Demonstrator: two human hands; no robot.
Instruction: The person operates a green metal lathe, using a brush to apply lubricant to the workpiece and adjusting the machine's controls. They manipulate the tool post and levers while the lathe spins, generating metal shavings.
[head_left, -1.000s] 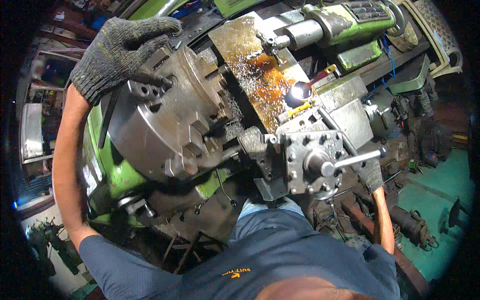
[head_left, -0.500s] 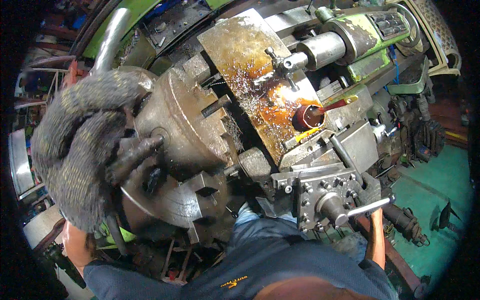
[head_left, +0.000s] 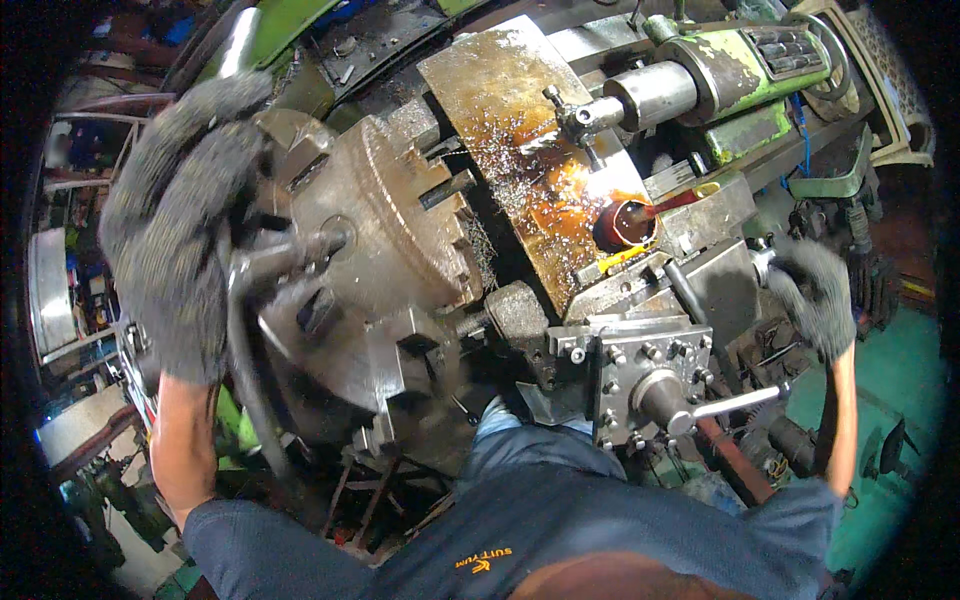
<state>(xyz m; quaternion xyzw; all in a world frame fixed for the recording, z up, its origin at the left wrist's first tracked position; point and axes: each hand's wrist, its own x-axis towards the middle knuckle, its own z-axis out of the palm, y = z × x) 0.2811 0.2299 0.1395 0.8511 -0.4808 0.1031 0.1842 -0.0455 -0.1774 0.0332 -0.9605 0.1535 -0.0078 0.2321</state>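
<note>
My left hand [head_left: 170,230], in a dark knitted glove, is closed around the bar of a chuck key and blurred by motion. The key's shaft [head_left: 290,257] sits in a socket on the side of a large lathe chuck [head_left: 345,200] with stepped jaws. Above the hand a shiny metal tube [head_left: 240,42] sticks up; below it a dark bar [head_left: 250,370] runs down. My right hand [head_left: 815,295], gloved alike, is closed at a small metal crank handle [head_left: 763,267] on the slide. Its fingertips are partly hidden.
A square tool post [head_left: 655,385] with a lever [head_left: 740,402] stands near my body. Beyond it lie a chip-strewn metal plate [head_left: 510,90], a red cup [head_left: 625,225] with a brush [head_left: 685,196], and the green tailstock [head_left: 735,70].
My right hand has moved from beside the tool post up and right to the crank handle. My left hand and the chuck key's bar have shifted right and slightly up.
</note>
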